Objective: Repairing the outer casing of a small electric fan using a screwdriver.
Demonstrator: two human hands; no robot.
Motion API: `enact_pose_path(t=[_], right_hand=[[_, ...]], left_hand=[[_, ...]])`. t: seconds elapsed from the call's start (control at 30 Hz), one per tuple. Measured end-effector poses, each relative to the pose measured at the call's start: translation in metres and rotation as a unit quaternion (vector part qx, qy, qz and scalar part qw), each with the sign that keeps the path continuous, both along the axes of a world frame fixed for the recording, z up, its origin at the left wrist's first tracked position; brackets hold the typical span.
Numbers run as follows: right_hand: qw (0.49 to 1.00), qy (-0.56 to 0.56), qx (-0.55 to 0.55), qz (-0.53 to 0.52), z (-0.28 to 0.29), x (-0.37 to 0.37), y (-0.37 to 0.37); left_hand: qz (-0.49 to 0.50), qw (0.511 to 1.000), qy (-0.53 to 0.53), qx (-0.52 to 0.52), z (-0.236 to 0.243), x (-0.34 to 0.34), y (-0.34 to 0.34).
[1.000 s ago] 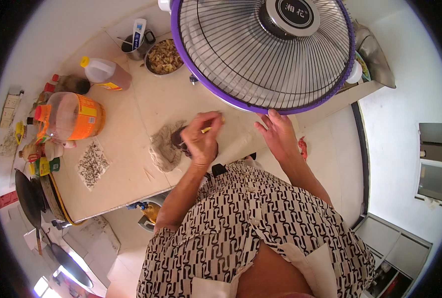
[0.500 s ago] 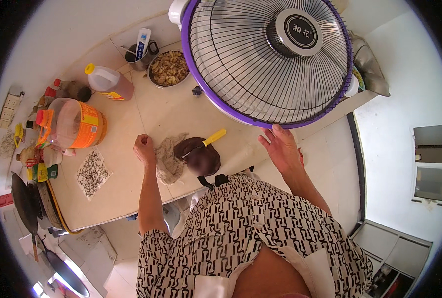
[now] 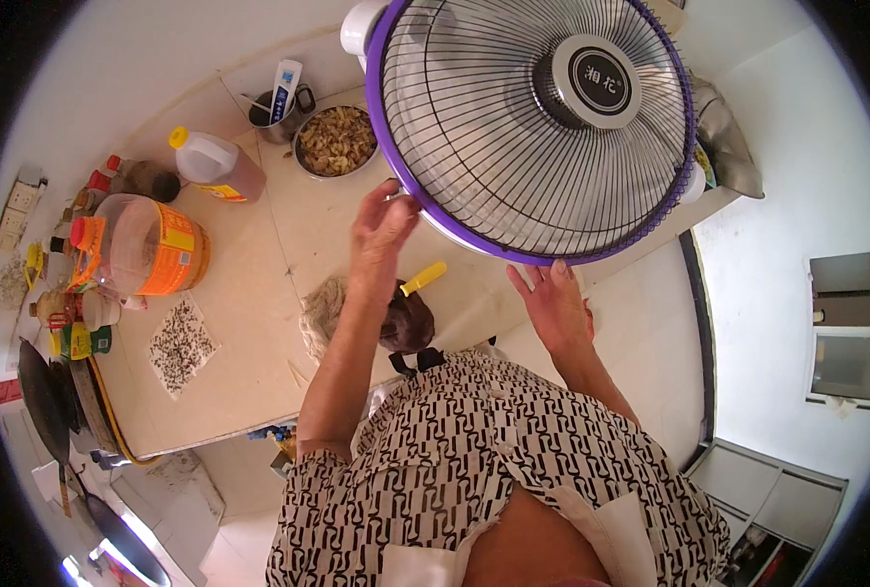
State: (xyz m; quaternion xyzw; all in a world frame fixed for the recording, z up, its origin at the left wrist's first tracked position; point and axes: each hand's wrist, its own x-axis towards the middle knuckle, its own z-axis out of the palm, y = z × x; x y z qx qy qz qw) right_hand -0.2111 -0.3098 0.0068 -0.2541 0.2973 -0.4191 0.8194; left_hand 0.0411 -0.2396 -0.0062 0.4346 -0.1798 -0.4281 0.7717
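Note:
A round electric heater (image 3: 474, 147) with a wire grille and a purple rim leans tilted over the counter. Thumb and bent fingers of my left hand (image 3: 381, 230) close at its lower left rim; the fingertips are partly hidden. At the bottom edge my right hand (image 3: 554, 308) grips the rim, its thumb on the front. Below my left hand lies a yellow-handled screwdriver (image 3: 424, 279) on a dark brown rounded thing (image 3: 412, 325). A crumpled beige cloth (image 3: 323, 305) lies beside it, partly covered by my left forearm.
Behind my left hand are a bowl of chopped food (image 3: 337, 142) and a metal mug (image 3: 276, 125) holding a tube. Farther left stand an oil jug (image 3: 218, 164) and a large orange-labelled jug (image 3: 151, 245). Dark-speckled paper (image 3: 181, 347) lies near the counter's left end.
My left hand has moved up and right from beside the cloth to the heater's rim. The small black piece on the counter there is now hidden. My right hand stays at the lower rim.

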Motion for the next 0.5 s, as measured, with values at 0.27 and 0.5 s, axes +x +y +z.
enact_pose_path(t=[0.27,0.5], right_hand=[[0.999,-0.029,0.009,-0.033,-0.002,0.006,-0.003],[0.996,0.005,-0.078,-0.040,-0.001,0.005,-0.004]], left_hand=[[-0.079,0.990,0.103,-0.061,0.012,-0.011,-0.019],[-0.069,0.986,0.129,-0.085,0.026,-0.017,-0.019]])
